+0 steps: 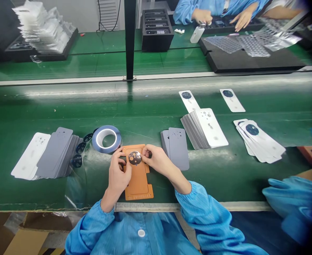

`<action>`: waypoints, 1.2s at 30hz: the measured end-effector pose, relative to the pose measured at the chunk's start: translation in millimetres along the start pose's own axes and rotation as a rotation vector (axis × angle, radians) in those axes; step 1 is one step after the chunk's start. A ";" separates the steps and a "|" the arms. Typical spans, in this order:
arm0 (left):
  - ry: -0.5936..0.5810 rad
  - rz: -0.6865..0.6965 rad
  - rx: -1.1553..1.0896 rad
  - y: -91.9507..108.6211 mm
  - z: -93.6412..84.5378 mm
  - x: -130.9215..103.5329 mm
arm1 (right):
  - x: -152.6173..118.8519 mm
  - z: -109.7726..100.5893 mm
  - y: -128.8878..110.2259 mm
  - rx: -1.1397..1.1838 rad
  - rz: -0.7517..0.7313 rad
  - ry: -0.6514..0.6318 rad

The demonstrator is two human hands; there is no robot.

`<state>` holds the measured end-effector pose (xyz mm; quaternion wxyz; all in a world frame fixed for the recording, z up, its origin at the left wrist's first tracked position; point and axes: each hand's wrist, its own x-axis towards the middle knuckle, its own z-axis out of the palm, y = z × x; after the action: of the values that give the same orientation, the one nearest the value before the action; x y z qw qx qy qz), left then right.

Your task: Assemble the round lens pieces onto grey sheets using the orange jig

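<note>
An orange jig [137, 182] with a shallow phone-shaped recess lies on the green bench in front of me. Over its upper part is a round black camera-lens sticker [135, 158] with several holes. My left hand [120, 173] is curled around the jig's upper left edge, its thumb beside the sticker. Fingers pinched, my right hand [156, 159] grips the sticker's right edge. A roll of blue tape [94, 142] touches the jig's top left corner. From it a clear strip bearing black round stickers [77, 160] runs down toward the bench edge.
Grey sheets [55, 150] and white phone-back sheets [29, 156] lie left. To the right are more grey sheets [179, 148], a white stack [211, 127] and sheets with black stickers [262, 140]. Across a black post [129, 42], a co-worker's hands [242, 19] work near black trays [251, 62].
</note>
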<state>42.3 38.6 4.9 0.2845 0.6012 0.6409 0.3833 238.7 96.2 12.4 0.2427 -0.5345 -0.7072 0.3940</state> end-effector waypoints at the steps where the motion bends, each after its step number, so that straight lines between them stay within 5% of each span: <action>1: 0.029 -0.014 -0.035 -2.5 -0.5 0.3 | 0.1 0.2 0.0 0.002 -0.003 0.000; 36: -0.069 -0.244 -0.029 -1.6 -4.6 19.7 | -5.2 -0.4 2.8 0.106 0.043 0.012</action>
<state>35.3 57.3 8.0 0.3596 0.5274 0.6934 0.3343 242.2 91.7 10.7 0.2663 -0.5385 -0.6721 0.4329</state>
